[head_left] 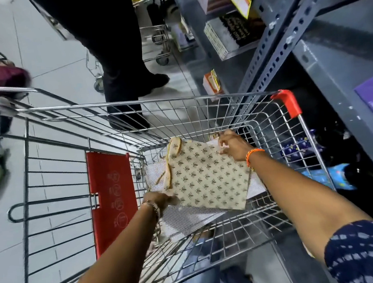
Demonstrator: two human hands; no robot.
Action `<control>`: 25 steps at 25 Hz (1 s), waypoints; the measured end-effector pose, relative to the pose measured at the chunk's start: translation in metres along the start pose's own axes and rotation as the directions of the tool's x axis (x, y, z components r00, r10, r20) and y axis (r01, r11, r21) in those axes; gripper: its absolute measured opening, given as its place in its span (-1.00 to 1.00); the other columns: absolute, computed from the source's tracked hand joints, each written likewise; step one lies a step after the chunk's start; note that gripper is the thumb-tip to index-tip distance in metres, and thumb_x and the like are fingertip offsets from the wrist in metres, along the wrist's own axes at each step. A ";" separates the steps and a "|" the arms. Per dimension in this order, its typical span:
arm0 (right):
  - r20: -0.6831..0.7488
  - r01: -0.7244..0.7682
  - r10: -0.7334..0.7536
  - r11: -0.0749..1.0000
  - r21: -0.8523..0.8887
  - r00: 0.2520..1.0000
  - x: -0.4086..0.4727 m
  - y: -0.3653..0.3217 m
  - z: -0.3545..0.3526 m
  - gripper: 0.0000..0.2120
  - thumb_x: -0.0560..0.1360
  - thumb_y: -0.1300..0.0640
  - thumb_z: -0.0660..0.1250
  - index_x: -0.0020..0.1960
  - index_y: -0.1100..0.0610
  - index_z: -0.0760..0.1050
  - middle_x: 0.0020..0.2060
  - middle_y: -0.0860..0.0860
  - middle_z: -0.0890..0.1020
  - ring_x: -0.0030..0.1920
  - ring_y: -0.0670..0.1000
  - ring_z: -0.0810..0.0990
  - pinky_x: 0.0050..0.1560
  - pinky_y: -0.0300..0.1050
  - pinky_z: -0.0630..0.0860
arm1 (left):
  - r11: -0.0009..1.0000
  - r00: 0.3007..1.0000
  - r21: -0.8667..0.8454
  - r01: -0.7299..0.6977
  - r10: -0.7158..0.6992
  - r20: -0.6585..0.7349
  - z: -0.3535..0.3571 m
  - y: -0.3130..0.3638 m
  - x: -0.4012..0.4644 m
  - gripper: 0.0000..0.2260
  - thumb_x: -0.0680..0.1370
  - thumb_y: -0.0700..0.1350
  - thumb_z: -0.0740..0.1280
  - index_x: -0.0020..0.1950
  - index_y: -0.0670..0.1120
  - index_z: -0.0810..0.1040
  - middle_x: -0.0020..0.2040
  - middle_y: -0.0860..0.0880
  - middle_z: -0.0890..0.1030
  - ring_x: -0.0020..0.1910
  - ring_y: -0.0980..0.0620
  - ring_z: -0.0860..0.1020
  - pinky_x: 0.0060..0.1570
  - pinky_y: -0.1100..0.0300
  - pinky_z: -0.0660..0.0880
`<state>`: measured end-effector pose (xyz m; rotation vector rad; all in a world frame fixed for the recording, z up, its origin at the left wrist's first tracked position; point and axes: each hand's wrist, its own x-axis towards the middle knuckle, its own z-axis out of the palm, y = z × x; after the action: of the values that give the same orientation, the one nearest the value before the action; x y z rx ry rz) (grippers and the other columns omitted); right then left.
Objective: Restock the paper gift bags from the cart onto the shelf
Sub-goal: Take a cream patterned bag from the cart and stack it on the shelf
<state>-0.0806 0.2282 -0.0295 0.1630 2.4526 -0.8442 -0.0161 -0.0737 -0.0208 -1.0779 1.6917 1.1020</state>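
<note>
I see the cart (177, 101) directly below, its right rim just beside the shelf (324, 64), which runs along the right. In the basket, toward the far right corner, a gift bag (207, 176) lies flat on top of another bag (188, 221). My left hand (161, 202) touches its near left corner; my right hand (232, 146) is at its far right edge. The cart's child-seat flap (111, 201) sits left of the bags. Another person's legs (118, 56) stand beyond the cart's far rim.
</note>
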 end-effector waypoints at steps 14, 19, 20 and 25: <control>-0.752 0.435 0.156 0.733 0.523 0.640 -0.221 -0.104 -0.130 -0.87 0.50 0.29 0.42 -0.06 0.19 0.47 -0.31 0.00 0.52 -0.30 -0.14 0.44 -0.22 -0.20 0.41 | 0.305 0.340 -0.345 -0.888 0.939 -0.044 -0.068 0.132 -0.271 -0.61 0.27 0.09 0.59 -0.22 -0.17 0.54 -0.34 -0.10 0.53 -0.35 0.00 0.53 -0.27 0.11 0.51; -0.881 0.534 0.325 0.704 0.469 0.345 -0.318 -0.134 -0.178 -0.86 0.51 0.19 0.43 -0.03 0.10 0.48 -0.23 0.07 0.63 -0.27 -0.03 0.52 -0.19 -0.04 0.49 | 0.098 -0.013 -0.455 -0.885 0.972 0.235 -0.047 0.162 -0.373 -0.69 0.55 -0.15 0.38 0.29 -0.01 0.59 0.11 -0.03 0.71 0.00 0.09 0.69 -0.11 0.16 0.63; -0.894 0.535 0.338 0.717 0.448 0.295 -0.337 -0.139 -0.185 -0.86 0.51 0.15 0.44 -0.04 0.10 0.48 -0.24 0.09 0.64 -0.27 -0.01 0.53 -0.19 0.01 0.50 | 0.058 -0.062 -0.447 -0.893 0.966 0.250 -0.041 0.164 -0.392 -0.69 0.57 -0.18 0.36 0.30 0.01 0.59 0.12 -0.03 0.70 0.01 0.09 0.69 -0.10 0.17 0.63; -0.923 0.590 0.367 0.723 0.359 0.112 -0.432 -0.154 -0.203 -0.83 0.51 0.04 0.41 -0.09 0.08 0.47 -0.35 -0.01 0.55 -0.37 -0.13 0.44 -0.31 -0.06 0.42 | -0.132 -0.188 -0.436 -0.890 0.978 0.088 0.002 0.170 -0.472 -0.85 0.55 -0.22 0.38 0.07 -0.21 0.67 -0.18 0.05 0.74 -0.26 0.15 0.67 -0.21 0.21 0.63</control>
<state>0.1517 0.2525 0.4143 1.2463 3.1050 -2.4232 -0.0384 0.0715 0.4592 0.8505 1.8933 2.3023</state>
